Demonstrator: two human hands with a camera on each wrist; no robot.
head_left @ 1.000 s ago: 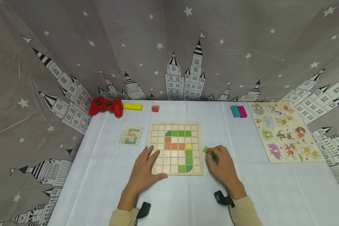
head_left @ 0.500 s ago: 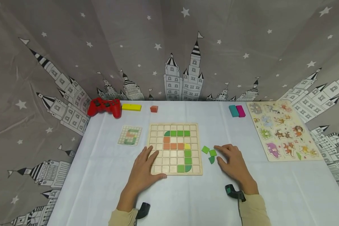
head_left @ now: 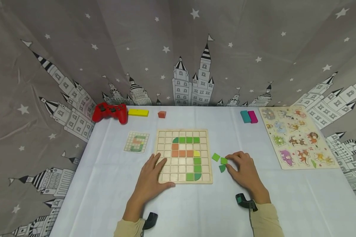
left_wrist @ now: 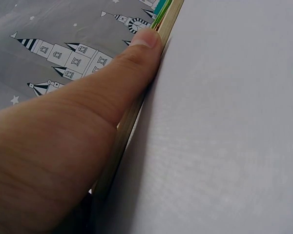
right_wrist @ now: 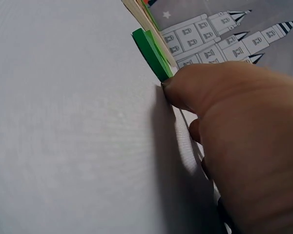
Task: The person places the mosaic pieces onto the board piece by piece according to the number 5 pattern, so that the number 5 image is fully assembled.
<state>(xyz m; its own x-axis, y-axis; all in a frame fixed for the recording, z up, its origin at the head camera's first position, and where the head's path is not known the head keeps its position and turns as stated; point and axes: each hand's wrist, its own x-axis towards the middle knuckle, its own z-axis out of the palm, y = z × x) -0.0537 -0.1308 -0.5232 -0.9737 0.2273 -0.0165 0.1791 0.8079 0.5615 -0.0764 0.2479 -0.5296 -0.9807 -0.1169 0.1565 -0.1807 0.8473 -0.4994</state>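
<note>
A square wooden grid board [head_left: 169, 138] lies on the table in the head view, with green, orange and yellow tiles set into its cells. My left hand [head_left: 149, 181] rests on its front left corner; the left wrist view has the thumb [left_wrist: 141, 48] against the board's edge. Right of the board, my right hand [head_left: 243, 169] pinches a light green square tile [head_left: 223, 161] between thumb and index finger. Another light green square tile [head_left: 216, 157] and a dark green quarter-round tile [head_left: 222, 168] lie beside it. The right wrist view has the quarter-round tile [right_wrist: 150, 53] near the thumb.
A small pattern card [head_left: 137, 142] lies left of the board. Along the back are a red game controller [head_left: 110, 112], a yellow block [head_left: 138, 113], an orange block [head_left: 162, 114], a teal block [head_left: 245, 116] and a magenta block [head_left: 252, 116]. An animal puzzle board [head_left: 296, 151] lies at right.
My right hand drew back to the right, uncovering the loose tiles, then its thumb and index finger closed on the nearer light green square tile. The left hand stayed on the board.
</note>
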